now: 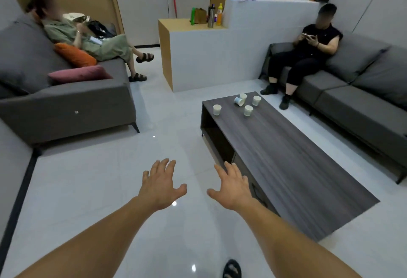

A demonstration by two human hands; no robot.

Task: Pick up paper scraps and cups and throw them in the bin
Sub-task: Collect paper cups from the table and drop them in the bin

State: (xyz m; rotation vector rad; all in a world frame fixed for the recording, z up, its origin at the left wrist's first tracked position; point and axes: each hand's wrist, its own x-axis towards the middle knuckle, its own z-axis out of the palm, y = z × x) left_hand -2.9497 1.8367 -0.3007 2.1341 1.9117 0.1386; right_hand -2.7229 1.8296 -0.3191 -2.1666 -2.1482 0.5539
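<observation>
Spread left hand (pixel 161 186), right hand (pixel 233 189), cups (pixel 248 110) well ahead, one seemingly tipped

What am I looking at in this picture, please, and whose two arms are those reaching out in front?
It is one picture from a camera worn on a person's head, looking forward and down. The arms are the wearer's own: the left hand and right hand are open, fingers spread, holding nothing. At the far end of the dark coffee table stand four paper cups, with a fifth cup tipped on its side. No bin or paper scraps show here.
</observation>
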